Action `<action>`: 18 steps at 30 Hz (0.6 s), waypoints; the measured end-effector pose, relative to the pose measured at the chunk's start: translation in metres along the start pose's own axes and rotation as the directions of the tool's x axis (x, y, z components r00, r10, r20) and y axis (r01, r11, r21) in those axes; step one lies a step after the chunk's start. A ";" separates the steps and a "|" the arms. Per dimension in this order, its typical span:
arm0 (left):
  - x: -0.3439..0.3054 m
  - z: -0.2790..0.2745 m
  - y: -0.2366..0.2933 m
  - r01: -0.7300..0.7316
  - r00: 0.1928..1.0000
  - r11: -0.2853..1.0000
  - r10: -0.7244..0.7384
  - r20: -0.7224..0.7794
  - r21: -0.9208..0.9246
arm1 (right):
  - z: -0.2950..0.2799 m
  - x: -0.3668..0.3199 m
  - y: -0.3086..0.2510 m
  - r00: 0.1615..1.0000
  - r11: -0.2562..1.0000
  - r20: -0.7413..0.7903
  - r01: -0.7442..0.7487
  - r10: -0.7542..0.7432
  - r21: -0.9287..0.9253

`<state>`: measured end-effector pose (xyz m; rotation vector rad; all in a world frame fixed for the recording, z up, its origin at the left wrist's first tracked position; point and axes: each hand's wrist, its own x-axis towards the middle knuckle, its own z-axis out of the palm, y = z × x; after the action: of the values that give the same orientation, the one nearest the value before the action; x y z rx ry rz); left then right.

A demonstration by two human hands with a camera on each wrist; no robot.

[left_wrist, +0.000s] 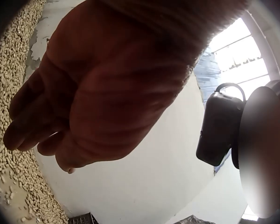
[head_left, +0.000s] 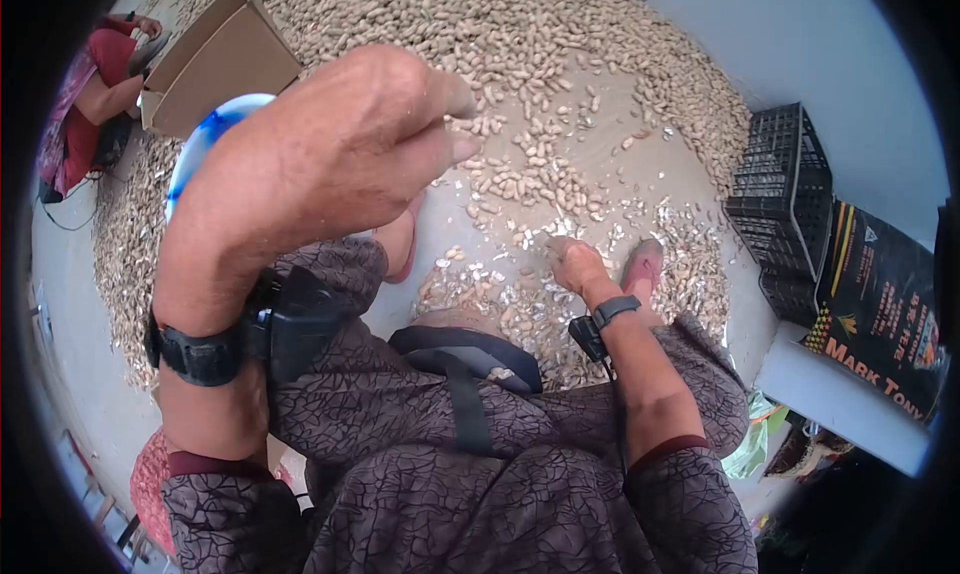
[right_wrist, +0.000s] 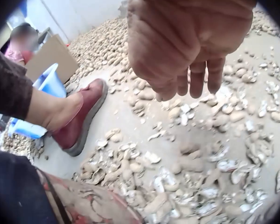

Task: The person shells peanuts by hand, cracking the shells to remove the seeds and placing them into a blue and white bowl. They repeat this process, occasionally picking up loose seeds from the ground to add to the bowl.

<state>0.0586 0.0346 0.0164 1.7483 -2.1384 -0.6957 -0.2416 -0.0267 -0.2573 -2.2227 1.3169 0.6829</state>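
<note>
My left hand [head_left: 350,139] is raised high, near the head camera, with thumb and forefinger pointing right and a gap between their tips. In the left wrist view its palm [left_wrist: 116,102] is in shadow, the fingers loosely bent, and nothing shows in them. Low over the floor, my right hand [head_left: 580,266] reaches down among peanuts [head_left: 525,186] and broken shells [right_wrist: 163,205]. Seen from the right wrist, its fingers hang down side by side, fairly straight, holding nothing visible. Whole peanuts lie just beyond its fingertips; split shells are scattered nearer my feet.
A broad heap of peanuts [head_left: 400,19] spreads along the wall. At the left are a cardboard box [head_left: 215,64], a blue and white basin [head_left: 190,154] and another person [head_left: 90,114]. A black crate [head_left: 780,194] and a printed carton [head_left: 880,314] stand right. My red shoe [right_wrist: 81,119] is close by.
</note>
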 end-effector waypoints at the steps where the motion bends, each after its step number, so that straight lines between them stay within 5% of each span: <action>1: -0.005 -0.001 -0.005 -0.168 0.978 0.964 0.189 -0.090 0.205 | 0.008 0.002 -0.009 0.991 0.988 -0.035 0.134 -0.132 0.078; 2: -0.008 0.000 -0.009 -0.305 0.911 0.858 0.390 -0.135 0.413 | 0.016 0.006 -0.017 0.964 0.952 -0.084 0.264 -0.253 0.153; 3: -0.014 0.004 -0.007 -0.087 0.965 0.970 0.139 -0.222 0.227 | 0.025 0.012 -0.027 0.918 0.911 -0.122 0.393 -0.378 0.127; 7: -0.015 0.004 -0.008 -0.187 0.941 0.908 0.275 -0.198 0.375 | 0.055 0.033 -0.085 0.743 0.717 -0.146 0.669 -0.653 0.196; 9: -0.011 0.001 0.001 0.085 0.993 0.975 -0.065 -0.101 0.207 | 0.067 0.037 -0.117 0.619 0.577 -0.118 0.774 -0.777 0.262; 12: -0.012 0.003 0.010 0.243 0.969 0.942 -0.227 -0.094 0.230 | 0.080 0.030 -0.145 0.575 0.561 0.025 0.786 -0.818 0.259; 16: -0.005 0.004 0.011 0.283 0.959 0.948 -0.277 -0.060 0.148 | 0.079 0.043 -0.137 0.537 0.553 0.132 0.807 -0.833 0.207; 18: 0.001 -0.002 0.014 0.278 0.955 0.957 -0.285 0.081 0.090 | 0.079 0.049 -0.133 0.488 0.526 0.266 0.846 -0.831 0.091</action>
<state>0.0483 0.0351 0.0258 2.1293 -2.0185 -0.7881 -0.1165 0.0467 -0.3301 -2.3169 -0.0486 0.5818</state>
